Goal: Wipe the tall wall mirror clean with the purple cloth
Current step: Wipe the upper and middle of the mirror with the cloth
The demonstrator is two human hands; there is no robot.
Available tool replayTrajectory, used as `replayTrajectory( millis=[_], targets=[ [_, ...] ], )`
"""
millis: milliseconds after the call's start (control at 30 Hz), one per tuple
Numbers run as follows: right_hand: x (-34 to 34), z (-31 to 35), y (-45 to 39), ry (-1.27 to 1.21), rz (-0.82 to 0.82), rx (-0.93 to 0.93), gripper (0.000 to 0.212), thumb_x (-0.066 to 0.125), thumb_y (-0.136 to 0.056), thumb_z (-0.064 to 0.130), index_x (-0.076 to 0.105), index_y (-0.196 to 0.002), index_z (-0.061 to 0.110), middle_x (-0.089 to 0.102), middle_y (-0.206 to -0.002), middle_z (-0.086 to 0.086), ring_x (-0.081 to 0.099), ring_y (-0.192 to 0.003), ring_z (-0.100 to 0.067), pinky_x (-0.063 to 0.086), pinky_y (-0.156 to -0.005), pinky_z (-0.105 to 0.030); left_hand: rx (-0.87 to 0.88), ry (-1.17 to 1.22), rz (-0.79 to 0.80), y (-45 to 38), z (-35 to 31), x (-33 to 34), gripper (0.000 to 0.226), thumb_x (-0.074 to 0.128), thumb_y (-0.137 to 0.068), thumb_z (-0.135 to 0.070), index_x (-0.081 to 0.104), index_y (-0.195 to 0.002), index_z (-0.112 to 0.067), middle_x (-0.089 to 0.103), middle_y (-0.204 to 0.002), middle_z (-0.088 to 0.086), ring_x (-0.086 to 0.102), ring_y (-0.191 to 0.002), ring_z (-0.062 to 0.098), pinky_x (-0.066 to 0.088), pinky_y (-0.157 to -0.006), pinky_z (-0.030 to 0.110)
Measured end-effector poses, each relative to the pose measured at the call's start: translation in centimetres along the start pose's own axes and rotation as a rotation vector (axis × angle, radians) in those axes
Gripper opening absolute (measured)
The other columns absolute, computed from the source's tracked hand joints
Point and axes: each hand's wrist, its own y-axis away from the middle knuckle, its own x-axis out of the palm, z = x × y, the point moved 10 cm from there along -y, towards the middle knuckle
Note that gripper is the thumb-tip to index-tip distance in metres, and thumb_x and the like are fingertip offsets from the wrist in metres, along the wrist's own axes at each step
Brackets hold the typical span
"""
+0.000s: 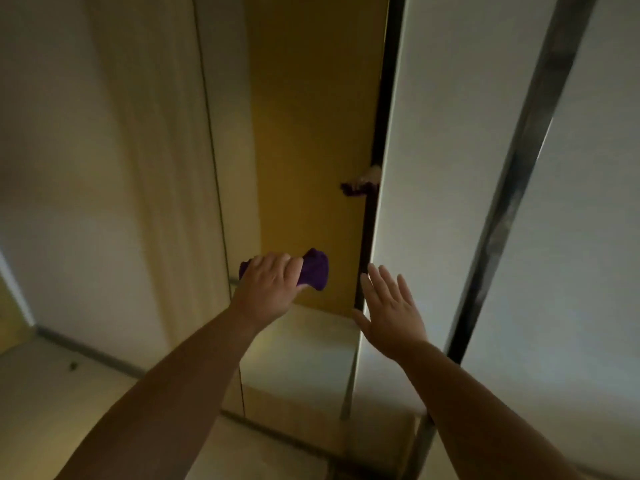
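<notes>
Two bare forearms in view, no sleeves, no watch, no rings or bands seen. Left hand [268,285] and right hand [389,308] ungloved. Nails looked short and unpainted, though frame was dim and soft. Left arm [166,393] and right arm [478,410] uncovered right to bottom edge.

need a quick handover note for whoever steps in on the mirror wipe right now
Left hand: closed on the purple cloth, pressed to the mirror low down, near its left edge.
Right hand: open, fingers spread, flat by the mirror's right edge against the pale panel. It holds nothing.
Mirror: tall narrow strip between pale panels; the cloth's reflection shows higher up at the right edge.
Done: cannot tell how much has been wiped; no streaks are visible.
Left: keep wiping, covering the glass above the cloth and the strip below it.
</notes>
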Motion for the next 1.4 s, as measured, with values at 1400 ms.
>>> replayTrajectory(
  millis=[1400],
  targets=[
    [-27.6, 1.1, -49.7, 0.456, -0.745, 0.067, 0.075, 0.016, -0.100, 0.062, 0.009, -0.158, 0.014, 0.002, -0.166, -0.008, -0.010, -0.152, -0.025, -0.008, -0.121, -0.050, -0.114, -0.245, -0.610, -33.5, 39.0, -2.0, 0.046, 0.053, -0.095, -0.040, 0.053, -0.116, 0.001, 0.059, -0.099, 0.020, 0.057, -0.084, 0.038, 0.045, -0.073, 0.048]
  ],
)
